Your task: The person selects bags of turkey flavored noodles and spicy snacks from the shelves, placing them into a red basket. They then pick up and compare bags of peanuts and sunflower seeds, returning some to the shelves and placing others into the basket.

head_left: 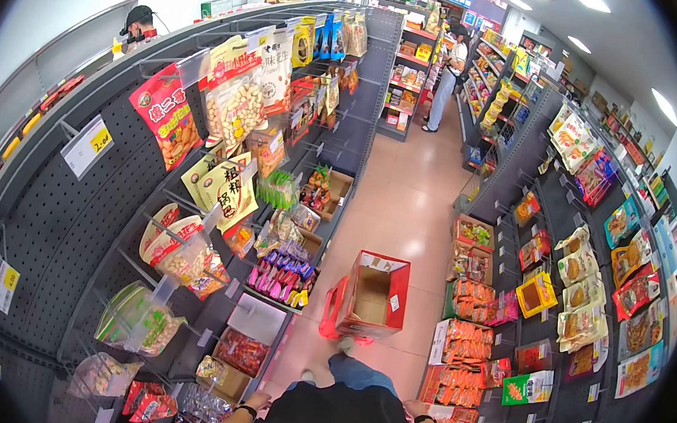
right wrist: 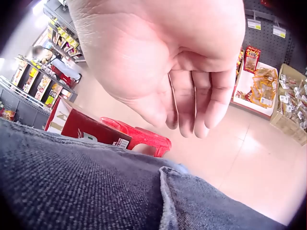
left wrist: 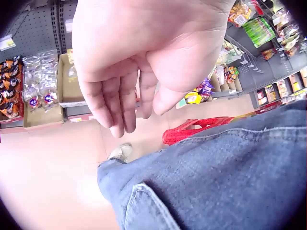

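Note:
My left hand [head_left: 257, 401] hangs low beside the body at the bottom of the head view; in the left wrist view the same hand [left wrist: 144, 62] has loosely bent fingers and holds nothing. On the other side, my right hand [head_left: 416, 409] also hangs down, and the right wrist view shows this hand [right wrist: 168, 62] with relaxed fingers and nothing in them. Neither touches the shelves. In front of the feet stands an open red cardboard box [head_left: 380, 294], upright, with a bare brown inside. Against its left side is a red plastic object [head_left: 332, 306], partly hidden.
Shelves of hanging snack bags [head_left: 235, 108] run along the left, with trays of small sweets [head_left: 282, 277] below. Packaged snacks [head_left: 467, 342] line the right shelf. A person [head_left: 446, 81] stands far down the aisle; another person [head_left: 139, 27] is behind the left shelf.

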Demonstrator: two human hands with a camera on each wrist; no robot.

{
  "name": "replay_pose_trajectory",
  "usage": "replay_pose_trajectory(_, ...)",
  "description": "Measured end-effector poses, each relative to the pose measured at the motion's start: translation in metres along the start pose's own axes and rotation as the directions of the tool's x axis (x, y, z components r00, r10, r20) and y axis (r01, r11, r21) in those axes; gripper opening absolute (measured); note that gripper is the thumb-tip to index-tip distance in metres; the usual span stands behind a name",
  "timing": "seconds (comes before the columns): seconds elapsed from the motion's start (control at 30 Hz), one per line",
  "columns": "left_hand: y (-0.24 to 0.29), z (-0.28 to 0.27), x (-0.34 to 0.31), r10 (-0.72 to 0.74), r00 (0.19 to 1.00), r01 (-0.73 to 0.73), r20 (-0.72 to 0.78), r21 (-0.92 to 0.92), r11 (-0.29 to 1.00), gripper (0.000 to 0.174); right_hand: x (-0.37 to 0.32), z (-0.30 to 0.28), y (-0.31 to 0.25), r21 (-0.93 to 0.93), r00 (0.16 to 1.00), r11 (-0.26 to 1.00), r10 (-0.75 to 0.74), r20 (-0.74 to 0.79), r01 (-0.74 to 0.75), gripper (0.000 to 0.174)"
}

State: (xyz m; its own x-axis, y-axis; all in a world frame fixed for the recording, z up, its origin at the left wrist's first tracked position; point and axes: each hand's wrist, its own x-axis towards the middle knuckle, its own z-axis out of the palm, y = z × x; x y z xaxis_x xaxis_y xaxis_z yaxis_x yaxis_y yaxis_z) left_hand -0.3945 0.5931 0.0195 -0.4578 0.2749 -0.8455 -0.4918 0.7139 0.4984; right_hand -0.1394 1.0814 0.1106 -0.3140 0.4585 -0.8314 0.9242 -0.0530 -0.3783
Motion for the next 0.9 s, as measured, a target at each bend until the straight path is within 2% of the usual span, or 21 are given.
replay_pose_trajectory(0.03, 0.013, -0.003, -0.005, -0.077, 0.997, 0.075, -0.02, -0.077, 0.994, 0.024, -0.005, 0.0, -0.007, 0.099, 0.999, 0.995, 0.015, -0.033, -0.012, 0.022)
replay_pose_trajectory(0.07, 0.015, -0.004, 0.001, -0.096, 0.995, 0.089, -0.024, -0.197, 0.976, 0.029, -0.011, 0.0, -0.013, 0.101, 0.999, 0.995, 0.014, -0.032, -0.011, 0.022)
replay_pose_trajectory(0.13, 0.025, -0.009, -0.003, -0.133, 0.991, 0.123, -0.02, -0.262, 0.957, 0.03, -0.033, -0.004, -0.036, 0.206, 0.997, 0.976, 0.065, 0.03, -0.069, 0.023)
replay_pose_trajectory(0.2, 0.038, -0.011, -0.004, -0.163, 0.987, 0.148, -0.018, -0.33, 0.932, 0.03, -0.026, -0.003, -0.036, 0.14, 0.998, 0.988, 0.056, 0.018, -0.058, 0.022)
replay_pose_trajectory(0.23, 0.034, -0.009, 0.004, -0.132, 0.99, 0.111, -0.041, -0.335, 0.936, 0.028, -0.025, -0.003, -0.039, 0.075, 0.999, 0.996, 0.052, 0.006, -0.052, 0.023)
replay_pose_trajectory(0.3, 0.027, -0.011, 0.017, -0.101, 0.993, 0.073, -0.066, -0.335, 0.939, 0.026, -0.038, -0.006, -0.056, 0.06, 0.999, 0.997, 0.048, 0.003, -0.048, 0.024)
replay_pose_trajectory(0.33, 0.025, -0.016, 0.024, 0.044, 0.999, -0.044, 0.006, 0.05, 0.998, 0.021, -0.055, -0.008, -0.074, 0.115, 0.997, 0.991, 0.073, 0.011, -0.073, 0.025)
replay_pose_trajectory(0.37, 0.022, -0.015, 0.027, 0.149, 0.981, -0.189, 0.126, 0.416, 0.889, 0.017, -0.063, -0.009, -0.082, 0.172, 0.995, 0.98, 0.096, 0.023, -0.099, 0.026)
replay_pose_trajectory(0.4, 0.02, -0.003, 0.026, -0.138, 0.99, 0.136, 0.017, -0.317, 0.939, 0.018, -0.063, -0.009, -0.083, 0.177, 0.995, 0.979, 0.097, 0.025, -0.1, 0.026)
replay_pose_trajectory(0.43, 0.011, 0.002, 0.032, -0.138, 0.99, 0.136, 0.016, -0.312, 0.94, 0.018, -0.062, -0.01, -0.084, 0.188, 0.995, 0.977, 0.096, 0.022, -0.099, 0.027)
replay_pose_trajectory(0.5, -0.011, 0.005, 0.057, -0.002, 1.0, 0.002, -0.008, -0.061, 0.998, 0.025, -0.053, -0.013, -0.082, 0.203, 0.995, 0.974, 0.095, 0.019, -0.097, 0.029)
replay_pose_trajectory(0.53, -0.018, 0.002, 0.066, 0.348, 0.933, -0.357, 0.09, 0.344, 0.869, 0.03, -0.03, -0.012, -0.063, 0.116, 0.996, 0.99, 0.079, 0.036, -0.083, 0.03)
replay_pose_trajectory(0.57, -0.017, 0.005, 0.068, 0.347, 0.933, -0.357, 0.094, 0.345, 0.868, 0.03, -0.016, -0.011, -0.055, 0.028, 0.996, 0.997, 0.067, 0.052, -0.068, 0.031)
replay_pose_trajectory(0.63, -0.007, 0.015, 0.067, 0.123, 0.982, -0.116, -0.144, 0.052, 0.992, 0.028, -0.014, -0.022, -0.06, 0.093, 0.991, 0.993, 0.064, 0.113, -0.075, 0.034)
replay_pose_trajectory(0.67, 0.0, 0.017, 0.065, 0.121, 0.982, -0.115, -0.147, 0.053, 0.992, 0.028, -0.008, -0.025, -0.06, 0.103, 0.989, 0.99, 0.083, 0.123, -0.096, 0.034)
replay_pose_trajectory(0.73, 0.029, 0.013, 0.045, -0.118, 0.993, 0.114, -0.005, -0.208, 0.971, 0.028, 0.008, -0.036, -0.06, 0.117, 0.981, 0.986, 0.096, 0.166, -0.116, 0.031)
replay_pose_trajectory(0.83, 0.076, 0.012, 0.025, -0.141, 0.989, 0.136, -0.041, -0.108, 0.985, 0.026, 0.037, -0.055, -0.065, 0.119, 0.97, 0.983, 0.11, 0.219, -0.138, 0.027)
replay_pose_trajectory(0.87, 0.088, 0.014, 0.028, -0.149, 0.987, 0.146, -0.064, -0.056, 0.988, 0.021, 0.048, -0.06, -0.066, 0.234, 0.97, 0.958, 0.116, 0.215, -0.166, 0.023)
replay_pose_trajectory(0.9, 0.104, 0.018, 0.024, -0.15, 0.986, 0.146, -0.072, -0.055, 0.988, 0.021, 0.102, -0.071, -0.012, 0.235, 0.969, 0.958, 0.11, 0.221, -0.163, 0.023)
